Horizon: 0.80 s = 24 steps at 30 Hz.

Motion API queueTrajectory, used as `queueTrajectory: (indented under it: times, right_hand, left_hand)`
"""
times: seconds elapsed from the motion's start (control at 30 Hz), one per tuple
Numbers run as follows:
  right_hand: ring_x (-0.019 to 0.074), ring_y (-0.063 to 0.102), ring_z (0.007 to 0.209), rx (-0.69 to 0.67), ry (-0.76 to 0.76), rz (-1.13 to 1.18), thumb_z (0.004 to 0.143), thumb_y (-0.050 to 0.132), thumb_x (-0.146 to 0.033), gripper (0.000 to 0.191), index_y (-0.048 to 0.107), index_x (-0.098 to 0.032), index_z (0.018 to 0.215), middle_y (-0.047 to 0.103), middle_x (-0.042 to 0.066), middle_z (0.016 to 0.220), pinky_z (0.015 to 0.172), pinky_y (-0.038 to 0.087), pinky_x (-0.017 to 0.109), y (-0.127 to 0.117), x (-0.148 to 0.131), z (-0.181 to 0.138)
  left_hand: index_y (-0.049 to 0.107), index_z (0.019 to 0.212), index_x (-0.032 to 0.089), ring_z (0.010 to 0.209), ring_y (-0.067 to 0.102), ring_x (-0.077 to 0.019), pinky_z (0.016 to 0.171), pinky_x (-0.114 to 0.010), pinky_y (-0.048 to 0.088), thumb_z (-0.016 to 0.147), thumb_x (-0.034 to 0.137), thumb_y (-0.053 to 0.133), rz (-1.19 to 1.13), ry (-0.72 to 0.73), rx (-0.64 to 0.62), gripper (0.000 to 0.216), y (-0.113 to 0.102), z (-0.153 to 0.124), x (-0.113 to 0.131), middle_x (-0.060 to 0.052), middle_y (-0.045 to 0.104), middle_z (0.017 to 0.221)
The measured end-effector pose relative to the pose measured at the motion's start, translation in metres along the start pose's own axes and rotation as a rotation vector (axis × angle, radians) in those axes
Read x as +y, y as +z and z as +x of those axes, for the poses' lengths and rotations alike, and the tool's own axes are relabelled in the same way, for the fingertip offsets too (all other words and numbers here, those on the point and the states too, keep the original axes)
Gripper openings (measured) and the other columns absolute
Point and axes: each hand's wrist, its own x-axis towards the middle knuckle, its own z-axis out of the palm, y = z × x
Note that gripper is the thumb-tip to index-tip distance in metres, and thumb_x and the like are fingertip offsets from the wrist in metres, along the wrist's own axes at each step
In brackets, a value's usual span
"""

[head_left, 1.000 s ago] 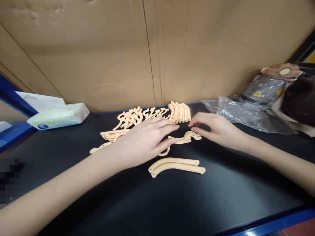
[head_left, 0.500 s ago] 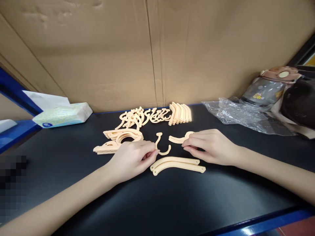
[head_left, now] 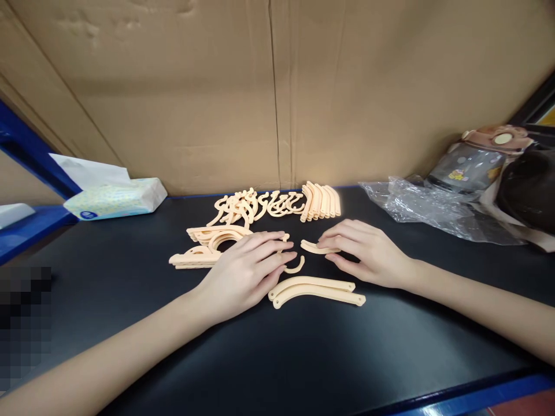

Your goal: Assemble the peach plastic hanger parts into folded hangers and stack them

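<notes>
Head view: peach plastic parts lie grouped far on the black tabletop (head_left: 303, 358): a hook row (head_left: 260, 205), stacked curved bars (head_left: 323, 201) and flat stacks (head_left: 208, 245) to the left. Two long arms (head_left: 316, 290) lie loose nearer. The left hand (head_left: 247, 271) lies flat, fingers stretched over a small hook (head_left: 296, 268). The right hand (head_left: 368, 254) curls onto a short curved piece (head_left: 316, 248); I cannot tell whether it grips. Far left, a tissue pack (head_left: 115, 197) shows one sheet. The clear bag (head_left: 416, 205) at right looks empty.
</notes>
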Motion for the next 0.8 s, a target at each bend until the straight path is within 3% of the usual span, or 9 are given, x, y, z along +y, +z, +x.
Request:
queueTrajectory:
  times: [0.23,0.5,0.8]
  right_hand:
    - [0.0219,0.056,0.118,-0.051,0.024,-0.002,0.096,0.051,-0.03,0.033,0.056,-0.018,0.127,0.062,0.01,0.128,0.1,0.045,0.042,0.0021,0.0016,-0.0002]
    - [0.0225,0.053,0.123,-0.067,0.021,-0.013,0.097,0.051,-0.031,0.036,0.055,-0.018,0.13,0.059,0.01,0.133,0.104,0.042,0.044,0.0038,0.0044,-0.0019]
    - [0.0231,0.05,0.126,-0.068,0.013,-0.02,0.097,0.05,-0.032,0.04,0.052,-0.015,0.133,0.058,0.011,0.135,0.106,0.041,0.045,0.0054,0.0057,-0.0018]
  left_hand:
    - [0.062,0.122,0.017,0.124,0.055,-0.0212,0.11,-0.046,0.039,0.102,0.022,0.037,0.008,0.017,-0.081,0.032,0.004,-0.0013,-0.0052,-0.004,0.066,0.125]
    - [0.059,0.124,0.013,0.122,0.058,-0.0209,0.114,-0.043,0.036,0.1,0.014,0.04,0.069,0.163,-0.084,0.031,0.0031,-0.0058,-0.0098,-0.004,0.065,0.127]
    - [0.061,0.121,0.014,0.119,0.06,-0.0209,0.113,-0.043,0.037,0.1,0.013,0.04,0.095,0.19,-0.09,0.029,0.0037,-0.0049,-0.0092,-0.003,0.068,0.122]
